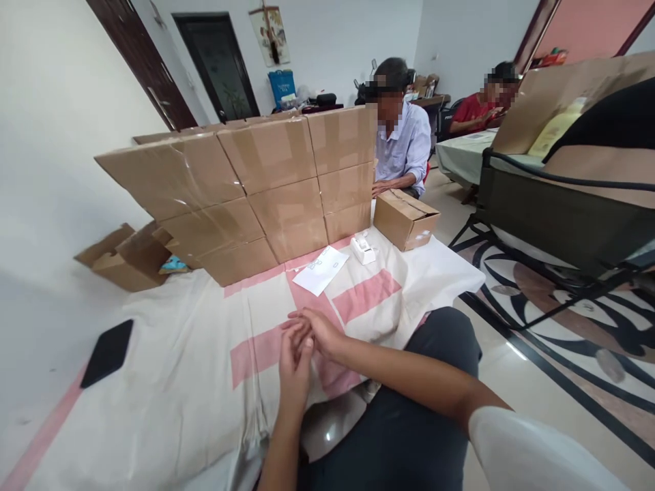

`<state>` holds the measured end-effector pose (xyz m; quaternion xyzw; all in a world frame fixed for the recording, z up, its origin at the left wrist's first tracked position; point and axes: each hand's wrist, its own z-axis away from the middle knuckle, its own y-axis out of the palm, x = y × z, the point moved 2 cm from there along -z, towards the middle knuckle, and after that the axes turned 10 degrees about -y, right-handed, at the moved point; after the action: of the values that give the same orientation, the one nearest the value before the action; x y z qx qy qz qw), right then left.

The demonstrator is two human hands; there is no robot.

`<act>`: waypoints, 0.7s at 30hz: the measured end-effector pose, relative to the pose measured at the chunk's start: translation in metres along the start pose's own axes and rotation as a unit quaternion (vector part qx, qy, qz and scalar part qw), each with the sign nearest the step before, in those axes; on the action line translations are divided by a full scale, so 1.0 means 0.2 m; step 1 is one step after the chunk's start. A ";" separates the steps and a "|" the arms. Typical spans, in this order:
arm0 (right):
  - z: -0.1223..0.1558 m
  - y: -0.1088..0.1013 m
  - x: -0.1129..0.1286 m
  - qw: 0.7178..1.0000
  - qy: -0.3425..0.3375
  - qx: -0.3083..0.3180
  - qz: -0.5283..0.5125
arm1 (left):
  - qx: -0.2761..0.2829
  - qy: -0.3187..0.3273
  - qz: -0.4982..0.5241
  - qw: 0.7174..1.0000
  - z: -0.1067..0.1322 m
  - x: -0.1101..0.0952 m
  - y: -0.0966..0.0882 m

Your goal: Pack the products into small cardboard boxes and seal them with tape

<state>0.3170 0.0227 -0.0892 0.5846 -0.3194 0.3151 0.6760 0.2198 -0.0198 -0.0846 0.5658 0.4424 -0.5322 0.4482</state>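
Note:
My left hand (295, 351) and my right hand (323, 333) meet above the front edge of the cloth-covered table (205, 382). The fingers of my right hand lie loosely over those of my left, stretched out. Between them I see no object, though some fingertips are hidden where the hands overlap. Beyond my hands, a white sheet of paper (322, 271) with small printed marks lies flat on the pink and cream cloth. Just right of the paper stands a small white device (363, 249), its kind unclear.
Stacked cardboard boxes (281, 184) form a wall across the table's far side. A closed carton (406, 221) stands at the right, an opened carton (127, 262) at the left. A black phone (107, 353) lies at left. Two other people sit beyond; a dark folding chair (557, 225) is at right.

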 end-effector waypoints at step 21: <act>0.15 0.06 0.20 0.983 0.044 0.118 -0.134 | -0.091 0.064 -0.234 0.966 0.04 -0.29 0.18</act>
<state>0.3286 -0.0039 -0.0470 0.6833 -0.1690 0.2826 0.6517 0.2516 -0.0371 -0.0253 0.4359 0.6371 -0.5425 0.3314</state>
